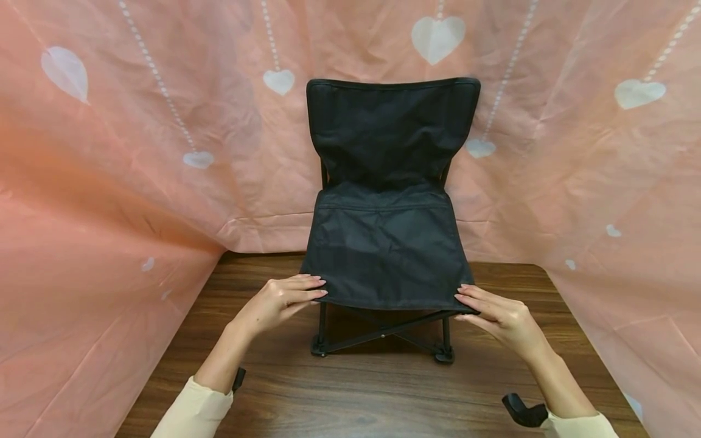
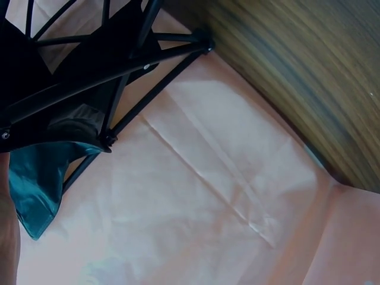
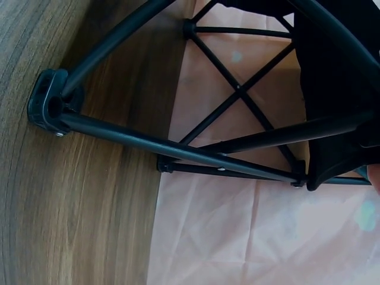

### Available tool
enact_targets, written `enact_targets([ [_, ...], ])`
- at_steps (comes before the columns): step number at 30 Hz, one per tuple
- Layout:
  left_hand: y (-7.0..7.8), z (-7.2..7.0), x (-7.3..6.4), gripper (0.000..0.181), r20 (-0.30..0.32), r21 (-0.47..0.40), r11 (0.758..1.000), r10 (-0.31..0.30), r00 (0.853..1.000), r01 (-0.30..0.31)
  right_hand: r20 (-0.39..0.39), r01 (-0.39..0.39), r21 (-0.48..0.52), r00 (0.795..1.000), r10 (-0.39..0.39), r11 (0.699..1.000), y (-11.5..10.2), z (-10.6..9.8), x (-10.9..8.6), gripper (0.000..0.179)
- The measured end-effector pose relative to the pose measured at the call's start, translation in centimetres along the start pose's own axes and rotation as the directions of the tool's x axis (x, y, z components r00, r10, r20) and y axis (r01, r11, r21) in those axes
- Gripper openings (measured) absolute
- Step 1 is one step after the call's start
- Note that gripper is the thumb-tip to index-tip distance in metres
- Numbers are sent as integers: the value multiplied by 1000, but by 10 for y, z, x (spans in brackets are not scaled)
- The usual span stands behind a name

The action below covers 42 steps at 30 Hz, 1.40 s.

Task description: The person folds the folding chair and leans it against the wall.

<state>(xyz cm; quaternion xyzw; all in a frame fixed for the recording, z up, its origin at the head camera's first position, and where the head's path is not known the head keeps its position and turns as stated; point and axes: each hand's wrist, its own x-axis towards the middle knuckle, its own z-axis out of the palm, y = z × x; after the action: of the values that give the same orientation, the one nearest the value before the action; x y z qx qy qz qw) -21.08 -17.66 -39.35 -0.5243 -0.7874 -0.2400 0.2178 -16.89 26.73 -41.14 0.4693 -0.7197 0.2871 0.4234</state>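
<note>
Here, one folding chair (image 1: 386, 243) stands between both hands on the wooden table (image 1: 356, 395), pink heart-print sheet (image 1: 137, 182) behind. Left hand (image 1: 282, 298) and right hand (image 1: 501, 313) touch the seat's front corners with straight fingers, apparently not gripping.

Left hand (image 1: 279, 298) and right hand (image 1: 495, 313) forward, fingers nearly straight.

even, soft indoor light, fairly bright, no glare. the black chair (image 1: 386, 201) casts a faint shadow on the wooden table (image 1: 356, 395) beneath its seat. the head view bends at left and right edges, warping the pink backdrop (image 1: 109, 182). both wrist views are softer; table grain smears with blur near their edges.
</note>
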Motion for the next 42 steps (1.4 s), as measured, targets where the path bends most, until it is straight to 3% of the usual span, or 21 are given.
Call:
enact_targets([
  [4, 1, 0, -1, 33, 2, 3, 1000, 0, 1000, 0, -3, 13, -8, 1000, -13, 1000, -2, 1, 2, 40],
  [11, 4, -2, 2, 27, -4, 8, 1000, 2, 1000, -2, -17, 20, -8, 1000, -21, 1000, -3, 1, 7, 40],
  [17, 8, -2, 7, 37, -28, 40, 999, 13, 1000, -12, -24, 44, -12, 999, -44, 999, -3, -1, 11, 41],
  [28, 21, -4, 17, 34, -27, 62, 998, -28, 999, 29, -69, 87, -46, 994, -90, 995, -9, -4, 21, 39],
  [42, 35, -8, 30, 34, -45, 91, 996, -9, 999, 13, -94, 108, -94, 989, -117, 990, -17, -6, 33, 39],
])
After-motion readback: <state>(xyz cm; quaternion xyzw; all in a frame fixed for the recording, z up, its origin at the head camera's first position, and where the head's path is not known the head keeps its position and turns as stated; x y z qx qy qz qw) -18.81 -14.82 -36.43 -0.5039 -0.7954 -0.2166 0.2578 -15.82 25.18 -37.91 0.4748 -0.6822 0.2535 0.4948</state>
